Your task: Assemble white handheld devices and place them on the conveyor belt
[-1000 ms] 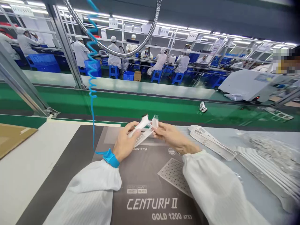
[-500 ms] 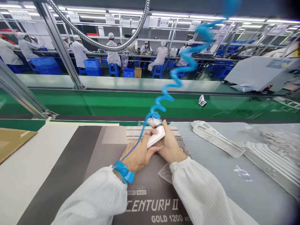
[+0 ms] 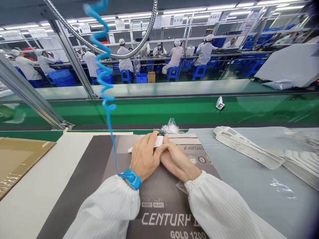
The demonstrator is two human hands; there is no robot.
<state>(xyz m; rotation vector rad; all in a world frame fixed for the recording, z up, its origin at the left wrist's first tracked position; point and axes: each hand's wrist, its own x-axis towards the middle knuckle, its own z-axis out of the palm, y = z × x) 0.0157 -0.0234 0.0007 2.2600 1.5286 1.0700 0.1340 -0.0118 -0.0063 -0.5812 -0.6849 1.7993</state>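
Both hands meet over a dark printed cardboard box (image 3: 161,186) lettered CENTURY II. Between them is a white plastic piece (image 3: 159,141) with a black end, mostly covered by fingers. My left hand (image 3: 145,156) lies over it from the left, fingers wrapped across, and a pale tip of the piece pokes out beyond that side. On the right, my right hand (image 3: 178,161) curls against the black end with thumb and fingers. A blue wrist strap (image 3: 131,179) circles my left wrist, its coiled blue cord (image 3: 106,79) rising upward.
Crumpled clear plastic (image 3: 171,127) sits at the box's far edge. Long white plastic shells (image 3: 249,149) lie on the grey mat at right. A small white part (image 3: 220,103) rests on the green belt (image 3: 174,109). Brown cardboard (image 3: 22,156) is at left; a metal conduit (image 3: 134,51) hangs overhead.
The white piece has been turned and lowered, and my left hand now covers much of it. The coiled cord has swung left. My view has shifted slightly.
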